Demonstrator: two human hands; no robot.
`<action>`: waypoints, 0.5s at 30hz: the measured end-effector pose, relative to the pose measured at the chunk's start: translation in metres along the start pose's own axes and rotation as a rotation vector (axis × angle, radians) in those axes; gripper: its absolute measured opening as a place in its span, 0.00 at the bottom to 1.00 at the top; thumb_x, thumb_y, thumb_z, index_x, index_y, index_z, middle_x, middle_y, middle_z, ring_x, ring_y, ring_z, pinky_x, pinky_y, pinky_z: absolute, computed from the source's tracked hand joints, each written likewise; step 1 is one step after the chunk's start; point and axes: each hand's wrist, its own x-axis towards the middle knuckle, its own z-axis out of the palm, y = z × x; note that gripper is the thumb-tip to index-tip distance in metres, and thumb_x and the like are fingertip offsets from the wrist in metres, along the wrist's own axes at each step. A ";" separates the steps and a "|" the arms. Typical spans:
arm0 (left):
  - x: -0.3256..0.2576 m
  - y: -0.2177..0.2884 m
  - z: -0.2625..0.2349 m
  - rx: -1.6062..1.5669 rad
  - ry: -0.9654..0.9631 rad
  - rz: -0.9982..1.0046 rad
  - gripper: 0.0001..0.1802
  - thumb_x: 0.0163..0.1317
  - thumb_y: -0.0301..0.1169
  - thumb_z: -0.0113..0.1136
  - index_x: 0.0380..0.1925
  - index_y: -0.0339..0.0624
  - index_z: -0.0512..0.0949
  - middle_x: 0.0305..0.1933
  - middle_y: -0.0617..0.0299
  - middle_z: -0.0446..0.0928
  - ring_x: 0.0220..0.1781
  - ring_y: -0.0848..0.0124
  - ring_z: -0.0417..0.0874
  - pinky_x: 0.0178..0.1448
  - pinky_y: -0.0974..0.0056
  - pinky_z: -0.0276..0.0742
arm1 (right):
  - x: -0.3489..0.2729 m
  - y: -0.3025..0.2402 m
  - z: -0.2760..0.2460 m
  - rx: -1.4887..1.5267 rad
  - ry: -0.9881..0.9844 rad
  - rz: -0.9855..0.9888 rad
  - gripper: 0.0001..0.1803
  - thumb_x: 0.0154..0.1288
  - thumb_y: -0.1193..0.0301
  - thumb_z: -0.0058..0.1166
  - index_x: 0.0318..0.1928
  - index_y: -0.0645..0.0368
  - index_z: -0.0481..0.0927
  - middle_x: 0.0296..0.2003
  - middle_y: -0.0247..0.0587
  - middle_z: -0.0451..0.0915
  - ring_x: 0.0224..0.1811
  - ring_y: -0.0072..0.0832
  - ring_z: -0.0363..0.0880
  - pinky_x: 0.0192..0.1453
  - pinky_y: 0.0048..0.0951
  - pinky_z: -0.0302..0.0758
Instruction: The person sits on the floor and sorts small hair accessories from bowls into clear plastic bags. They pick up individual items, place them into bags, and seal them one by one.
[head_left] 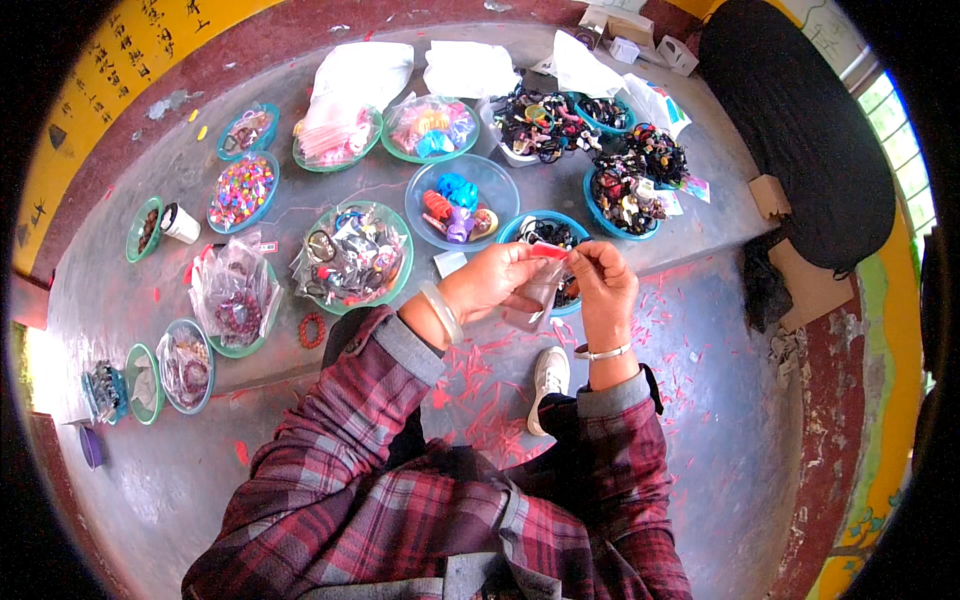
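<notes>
Nearest the camera, two forearms in red plaid sleeves were raised from the lower edge, and a white shoe (548,385) was seen on the grey floor (720,420) between them, among scattered pink scraps. A small clear plastic bag (538,290) with a red strip along its top was held between both hands, above the edge of the raised grey platform (140,290). The left hand (490,282) was closed around the bag's left side, fingers curled and thumb pressed against the film (a pale bangle sat on that wrist). The right hand (603,285) was pinched on the bag's upper right corner, thumb and forefinger pressed together at the red strip. Just beyond the hands, a blue bowl (545,232) of dark pieces was partly hidden. Further off, a clear bowl (462,200) of blue and red hair clips and a green bowl (355,255) of packeted trinkets were set, with more filled bowls behind.
</notes>
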 end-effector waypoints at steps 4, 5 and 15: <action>-0.004 0.007 0.003 -0.065 -0.055 -0.052 0.19 0.64 0.37 0.47 0.53 0.44 0.67 0.46 0.66 0.74 0.43 0.75 0.78 0.41 0.67 0.80 | 0.004 0.007 -0.002 0.096 0.032 -0.002 0.01 0.58 0.77 0.53 0.30 0.61 0.76 0.24 0.29 0.74 0.22 0.13 0.70 0.24 0.15 0.70; -0.005 0.008 0.004 -0.077 -0.070 -0.056 0.19 0.64 0.37 0.47 0.54 0.44 0.67 0.46 0.66 0.74 0.43 0.75 0.78 0.41 0.68 0.80 | 0.004 0.007 -0.001 0.117 0.042 0.000 0.01 0.58 0.77 0.52 0.30 0.61 0.76 0.24 0.29 0.74 0.22 0.14 0.70 0.24 0.15 0.70; -0.001 0.001 -0.004 -0.039 0.079 -0.099 0.16 0.64 0.37 0.46 0.50 0.45 0.68 0.43 0.65 0.74 0.42 0.75 0.78 0.41 0.64 0.80 | 0.002 0.008 0.002 0.200 0.091 -0.068 0.02 0.59 0.77 0.52 0.33 0.61 0.74 0.24 0.30 0.74 0.25 0.16 0.72 0.28 0.18 0.73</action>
